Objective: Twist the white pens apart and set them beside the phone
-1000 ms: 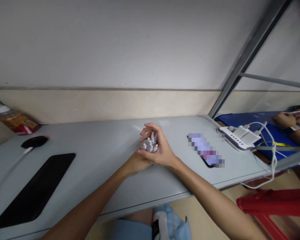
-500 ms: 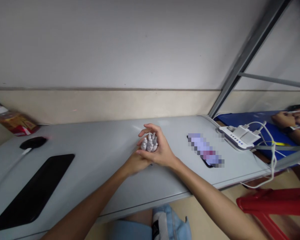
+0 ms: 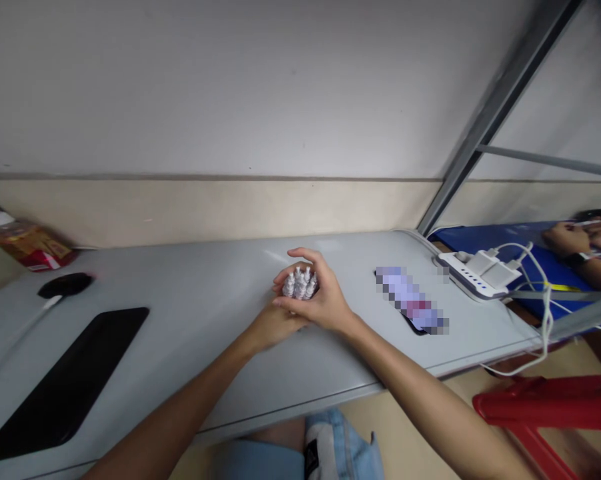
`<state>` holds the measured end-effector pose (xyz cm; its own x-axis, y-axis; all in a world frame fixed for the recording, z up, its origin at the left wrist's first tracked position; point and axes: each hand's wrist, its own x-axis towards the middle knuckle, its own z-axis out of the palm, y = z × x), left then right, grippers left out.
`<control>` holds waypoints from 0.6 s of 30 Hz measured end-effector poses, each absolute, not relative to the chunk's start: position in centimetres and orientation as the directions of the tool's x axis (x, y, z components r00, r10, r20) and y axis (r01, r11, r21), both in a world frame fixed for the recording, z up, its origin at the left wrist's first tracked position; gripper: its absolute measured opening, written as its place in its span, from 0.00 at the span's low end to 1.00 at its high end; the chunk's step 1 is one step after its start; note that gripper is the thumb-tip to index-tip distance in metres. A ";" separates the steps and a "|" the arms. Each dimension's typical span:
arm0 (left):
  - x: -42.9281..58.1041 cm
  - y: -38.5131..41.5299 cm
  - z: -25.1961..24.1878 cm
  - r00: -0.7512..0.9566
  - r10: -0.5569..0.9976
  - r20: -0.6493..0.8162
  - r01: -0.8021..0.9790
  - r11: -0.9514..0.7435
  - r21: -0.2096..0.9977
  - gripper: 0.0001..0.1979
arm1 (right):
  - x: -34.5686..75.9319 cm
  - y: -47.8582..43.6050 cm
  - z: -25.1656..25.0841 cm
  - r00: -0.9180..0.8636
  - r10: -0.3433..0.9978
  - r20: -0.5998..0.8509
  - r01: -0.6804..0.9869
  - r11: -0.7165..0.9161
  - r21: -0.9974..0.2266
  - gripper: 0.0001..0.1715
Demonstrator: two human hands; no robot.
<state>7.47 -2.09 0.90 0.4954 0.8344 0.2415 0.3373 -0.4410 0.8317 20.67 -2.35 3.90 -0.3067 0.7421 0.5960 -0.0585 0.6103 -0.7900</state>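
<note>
- Grip: both hands grasp the silvery cluster [image 3: 301,287]; right hand [image 3: 326,297] curls round its side, thumb across the front; left hand [image 3: 276,325] cups from below, fingers partly hidden.
- Position: cluster sits between the palms, over the grey table [image 3: 205,293], phone [image 3: 405,299] to the right, well apart.
- Done, judged: ridged pieces collected, tips roughly upright and packed together; exact count unclear.
- Outstanding, judged: cluster not yet released; hands not yet parted.
</note>
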 end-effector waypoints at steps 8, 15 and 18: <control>7.7 -2.2 1.2 0.527 0.815 0.239 0.323 -0.453 0.831 0.21 | 20.7 -2.3 4.0 -0.318 0.723 0.613 -0.043 0.635 -0.771 0.37; 7.6 -2.1 1.1 0.514 0.822 0.244 0.303 -0.440 0.845 0.19 | 20.7 -2.1 3.9 -0.319 0.729 0.606 -0.064 0.621 -0.781 0.44; 7.7 -2.2 1.1 0.499 0.831 0.247 0.314 -0.439 0.842 0.18 | 20.7 -2.1 3.9 -0.306 0.728 0.614 -0.078 0.623 -0.778 0.46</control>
